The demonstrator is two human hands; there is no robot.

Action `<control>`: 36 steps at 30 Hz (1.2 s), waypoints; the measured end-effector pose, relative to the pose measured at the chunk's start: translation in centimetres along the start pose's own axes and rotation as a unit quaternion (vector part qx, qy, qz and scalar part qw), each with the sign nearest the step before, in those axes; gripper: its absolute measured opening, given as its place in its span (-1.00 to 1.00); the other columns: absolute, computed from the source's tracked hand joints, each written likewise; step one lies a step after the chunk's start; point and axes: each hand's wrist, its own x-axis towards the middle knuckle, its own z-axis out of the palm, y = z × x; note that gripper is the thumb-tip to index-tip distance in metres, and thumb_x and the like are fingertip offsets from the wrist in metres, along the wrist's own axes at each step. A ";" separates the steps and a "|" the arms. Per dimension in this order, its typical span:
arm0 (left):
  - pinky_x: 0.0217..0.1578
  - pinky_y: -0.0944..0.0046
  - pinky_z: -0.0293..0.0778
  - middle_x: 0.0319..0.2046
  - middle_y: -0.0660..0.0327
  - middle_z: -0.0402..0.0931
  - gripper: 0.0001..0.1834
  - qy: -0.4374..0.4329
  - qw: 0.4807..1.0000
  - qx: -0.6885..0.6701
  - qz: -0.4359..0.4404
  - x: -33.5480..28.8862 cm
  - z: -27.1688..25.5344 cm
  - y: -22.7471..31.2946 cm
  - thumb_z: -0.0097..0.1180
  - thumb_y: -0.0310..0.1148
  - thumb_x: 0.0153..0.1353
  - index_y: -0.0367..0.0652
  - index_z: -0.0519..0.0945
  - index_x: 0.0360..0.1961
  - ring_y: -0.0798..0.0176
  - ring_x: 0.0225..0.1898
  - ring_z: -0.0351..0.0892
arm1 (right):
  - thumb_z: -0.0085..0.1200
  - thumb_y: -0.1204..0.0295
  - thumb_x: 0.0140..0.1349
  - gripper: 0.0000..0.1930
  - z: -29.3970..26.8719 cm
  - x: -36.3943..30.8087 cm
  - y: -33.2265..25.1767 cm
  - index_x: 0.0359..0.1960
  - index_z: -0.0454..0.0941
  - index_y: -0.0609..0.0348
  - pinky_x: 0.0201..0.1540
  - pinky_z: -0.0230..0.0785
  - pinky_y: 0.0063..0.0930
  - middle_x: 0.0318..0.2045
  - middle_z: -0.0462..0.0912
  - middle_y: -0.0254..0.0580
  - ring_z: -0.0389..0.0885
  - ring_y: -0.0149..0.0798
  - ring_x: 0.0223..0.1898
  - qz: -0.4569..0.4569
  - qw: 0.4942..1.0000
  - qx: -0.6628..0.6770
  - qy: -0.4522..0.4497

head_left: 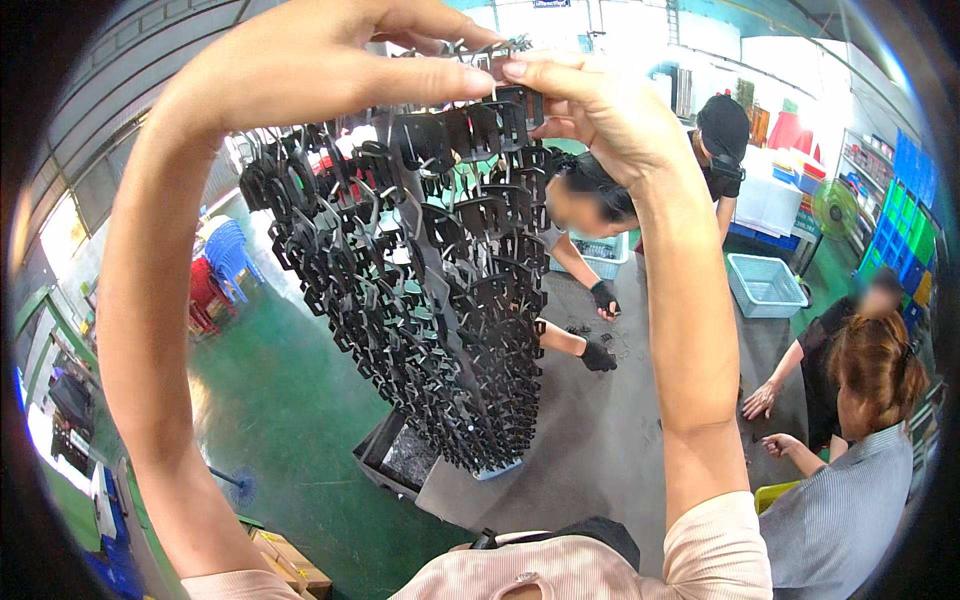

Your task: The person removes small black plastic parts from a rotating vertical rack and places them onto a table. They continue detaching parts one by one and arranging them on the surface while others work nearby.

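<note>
A tall hanging rack stands right before me, its pale hooks loaded with rows of small black plastic parts. Both my arms are raised around its top. My left hand reaches over from the left, thumb stretched along the top row and fingers bent behind it. From the right comes my right hand, thumb and forefinger closed at a black plastic part in the top row. The thumbs nearly meet there. The left fingertips are partly hidden behind the rack, so their exact grip is unclear.
Right of the rack is a grey table with small black parts, where several people work. A light blue basket sits on its far side. A dark crate stands low by the rack's foot. Stacked blue chairs are at left.
</note>
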 end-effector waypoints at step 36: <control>0.02 -0.02 0.53 0.06 -0.08 0.54 -0.41 0.093 0.980 0.144 0.099 1.0 3.0 -4.1 0.04 0.02 0.34 -0.18 0.47 0.22 -0.01 0.01 0.59 | 0.06 0.47 0.32 -0.81 5.2 -0.6 0.8 -0.27 0.66 0.37 -0.40 0.34 -0.63 -0.44 0.68 -0.28 0.53 -0.51 -0.48 -0.082 0.972 0.001 0.222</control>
